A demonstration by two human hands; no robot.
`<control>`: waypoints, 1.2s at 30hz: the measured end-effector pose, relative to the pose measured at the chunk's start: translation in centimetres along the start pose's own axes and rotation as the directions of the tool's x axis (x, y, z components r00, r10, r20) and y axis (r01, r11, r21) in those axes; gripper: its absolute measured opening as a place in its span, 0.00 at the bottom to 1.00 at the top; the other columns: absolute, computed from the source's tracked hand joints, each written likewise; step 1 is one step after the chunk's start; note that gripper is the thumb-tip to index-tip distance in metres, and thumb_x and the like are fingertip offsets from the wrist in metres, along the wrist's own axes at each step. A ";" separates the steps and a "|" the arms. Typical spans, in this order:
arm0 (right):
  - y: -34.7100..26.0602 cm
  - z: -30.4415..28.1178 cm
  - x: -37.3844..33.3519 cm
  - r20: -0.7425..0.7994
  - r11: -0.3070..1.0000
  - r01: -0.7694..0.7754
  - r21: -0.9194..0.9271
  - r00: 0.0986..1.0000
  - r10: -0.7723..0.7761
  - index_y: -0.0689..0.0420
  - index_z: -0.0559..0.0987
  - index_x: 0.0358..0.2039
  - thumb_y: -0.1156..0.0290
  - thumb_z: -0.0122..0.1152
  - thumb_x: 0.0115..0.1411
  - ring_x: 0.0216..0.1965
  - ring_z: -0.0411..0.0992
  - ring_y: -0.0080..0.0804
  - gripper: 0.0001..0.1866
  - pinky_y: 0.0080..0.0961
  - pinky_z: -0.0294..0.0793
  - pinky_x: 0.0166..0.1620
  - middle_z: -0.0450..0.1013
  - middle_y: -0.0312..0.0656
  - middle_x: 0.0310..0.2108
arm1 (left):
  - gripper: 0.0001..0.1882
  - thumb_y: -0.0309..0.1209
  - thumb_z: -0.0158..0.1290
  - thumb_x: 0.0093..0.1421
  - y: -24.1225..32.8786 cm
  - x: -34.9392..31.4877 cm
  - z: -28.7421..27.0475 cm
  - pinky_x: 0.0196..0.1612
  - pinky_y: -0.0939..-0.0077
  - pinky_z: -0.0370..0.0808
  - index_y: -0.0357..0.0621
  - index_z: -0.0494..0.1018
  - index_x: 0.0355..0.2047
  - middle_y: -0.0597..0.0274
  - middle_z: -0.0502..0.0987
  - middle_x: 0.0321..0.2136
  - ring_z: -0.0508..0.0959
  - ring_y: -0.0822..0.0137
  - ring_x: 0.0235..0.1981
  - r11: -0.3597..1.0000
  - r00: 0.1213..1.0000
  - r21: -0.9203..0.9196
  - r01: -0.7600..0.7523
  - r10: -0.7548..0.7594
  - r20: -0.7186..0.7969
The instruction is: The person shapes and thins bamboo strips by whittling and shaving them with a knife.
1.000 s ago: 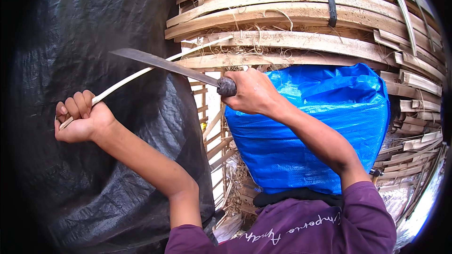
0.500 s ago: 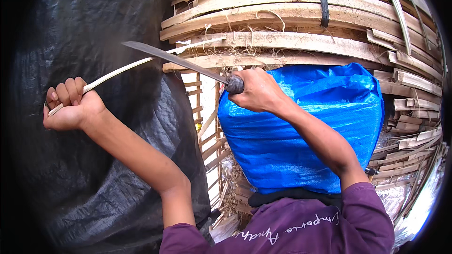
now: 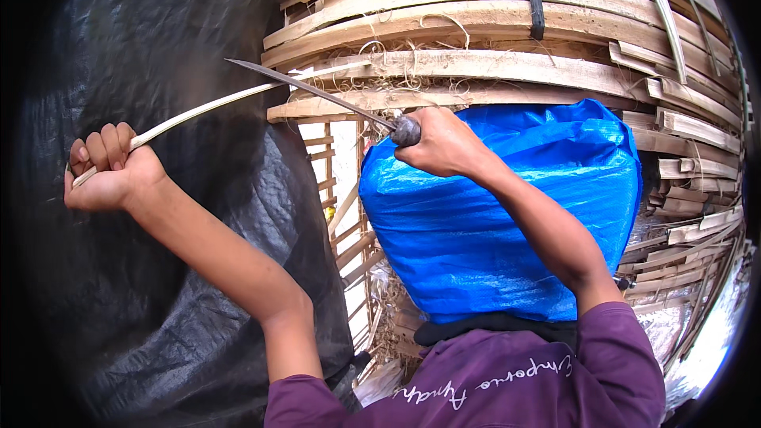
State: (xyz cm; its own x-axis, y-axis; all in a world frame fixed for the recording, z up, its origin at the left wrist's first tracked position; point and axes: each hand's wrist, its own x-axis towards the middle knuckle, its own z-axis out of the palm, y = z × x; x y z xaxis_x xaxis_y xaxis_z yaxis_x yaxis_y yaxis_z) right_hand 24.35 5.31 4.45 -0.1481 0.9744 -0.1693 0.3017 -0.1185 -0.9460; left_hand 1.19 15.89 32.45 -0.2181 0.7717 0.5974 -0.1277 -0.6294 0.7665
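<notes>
At the left, my left hand (image 3: 113, 166) is closed around one end of a long, pale wooden strip (image 3: 208, 106). The strip bows up and to the right, its far end reaching the stacked wood. My right hand (image 3: 444, 143) grips the dark, rounded handle of a long knife (image 3: 317, 93). Its narrow blade points up and to the left and crosses the strip near the strip's far part. Whether the edge touches the strip I cannot tell.
A black plastic sheet (image 3: 158, 269) hangs along the left. Blue tarp (image 3: 499, 230) covers something in front of me. Stacked wooden slats (image 3: 507, 70), with curled shavings on them, run across the back and down the right. A slatted lattice (image 3: 349, 230) shows between sheet and tarp.
The knife has shifted slightly right and its blade has turned, now looking narrower. My left hand has moved a little to the left with the strip still in it.
</notes>
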 end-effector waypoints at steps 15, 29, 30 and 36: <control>-0.3 -1.7 -1.8 0.083 0.997 -0.080 0.009 0.993 0.079 0.62 0.80 0.30 0.63 0.61 0.46 0.35 0.76 0.58 0.15 0.44 0.75 0.42 0.77 0.60 0.29 | 0.13 0.39 0.36 0.51 0.1 0.1 2.0 0.17 0.78 0.43 0.48 0.56 0.14 0.69 0.47 0.07 0.44 0.74 0.09 1.000 0.994 0.006 -0.015 0.015 0.104; 0.8 -1.2 -0.8 -0.002 0.999 0.010 -0.038 1.000 -0.010 0.64 0.74 0.22 0.68 0.59 0.46 0.23 0.71 0.53 0.11 0.42 0.70 0.33 0.72 0.56 0.20 | 0.14 0.39 0.39 0.48 0.3 1.5 -1.3 0.18 0.79 0.45 0.49 0.57 0.11 0.70 0.48 0.05 0.46 0.76 0.08 0.991 0.944 -0.088 0.099 -0.066 0.323; 1.4 -0.8 -0.5 0.001 0.999 0.009 -0.035 1.000 -0.009 0.64 0.74 0.22 0.68 0.59 0.46 0.23 0.71 0.53 0.11 0.42 0.70 0.33 0.72 0.56 0.20 | 0.13 0.39 0.39 0.49 0.5 1.8 -2.0 0.18 0.79 0.45 0.50 0.57 0.11 0.71 0.48 0.05 0.46 0.76 0.08 0.986 0.930 -0.106 0.130 -0.085 0.357; 8.7 -1.5 1.7 -0.071 0.898 -0.411 -0.157 0.912 0.405 0.67 0.81 0.34 0.63 0.59 0.46 0.41 0.77 0.55 0.20 0.44 0.75 0.46 0.76 0.64 0.35 | 0.13 0.41 0.41 0.50 -0.3 1.8 -2.9 0.19 0.79 0.47 0.53 0.56 0.13 0.74 0.49 0.05 0.46 0.79 0.08 0.969 0.891 -0.157 0.190 -0.103 0.443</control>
State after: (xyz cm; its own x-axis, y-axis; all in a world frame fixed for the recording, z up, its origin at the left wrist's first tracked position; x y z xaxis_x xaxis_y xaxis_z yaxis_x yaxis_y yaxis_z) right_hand 28.09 6.22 -3.62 0.0541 0.8540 -0.5175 0.4799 -0.4767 -0.7365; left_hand -1.96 17.20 32.65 0.2474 0.7926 0.5573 -0.3170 -0.4773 0.8196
